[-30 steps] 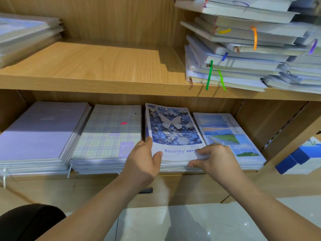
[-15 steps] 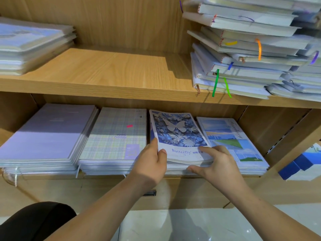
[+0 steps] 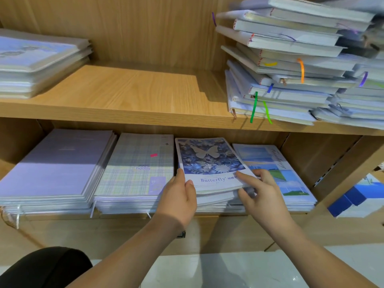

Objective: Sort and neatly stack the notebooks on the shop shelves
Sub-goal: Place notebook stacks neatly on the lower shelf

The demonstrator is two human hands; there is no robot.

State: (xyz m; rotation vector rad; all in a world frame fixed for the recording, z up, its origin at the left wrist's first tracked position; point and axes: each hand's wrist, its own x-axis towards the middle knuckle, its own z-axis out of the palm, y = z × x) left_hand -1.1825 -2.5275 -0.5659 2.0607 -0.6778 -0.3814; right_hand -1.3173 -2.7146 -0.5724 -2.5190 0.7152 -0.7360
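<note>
A dark garment (image 3: 43,267) lay nearest, below and left of the left forearm, with pale floor (image 3: 218,271) under both arms. Past the wrists ran the front edge of the lower shelf (image 3: 124,217), packed side by side with four stacks. A plaid stack (image 3: 135,173) sat just left of the left hand (image 3: 178,198), its side touching the stack being handled, and a lilac stack (image 3: 56,163) lay beyond that. A landscape stack (image 3: 288,175) crowded the right hand (image 3: 264,196) on its outer side, partly covered by that hand's knuckles. Farther right, outside the shelf wall, stood a blue box (image 3: 351,198).

The only free room on this level was toward the person, off the shelf's front edge; overhead the upper shelf (image 3: 128,94) closed in low.

The hands were apart, one at each near corner of the Butterfly notebook (image 3: 207,161), which lay on top of its own stack between the plaid and landscape ones. The left thumb lay on the cover with the fingers curled under the near edge. The right forefinger stretched across the cover's near right corner while the thumb sat lower against the front of the stack, so both hands gripped the book, its near edge raised slightly.

Above and beyond the hands the upper shelf had bare wood in the middle, a flat stack (image 3: 35,61) far left, and a loose pile (image 3: 291,65) with coloured ribbons far right, some books overhanging the edge.
</note>
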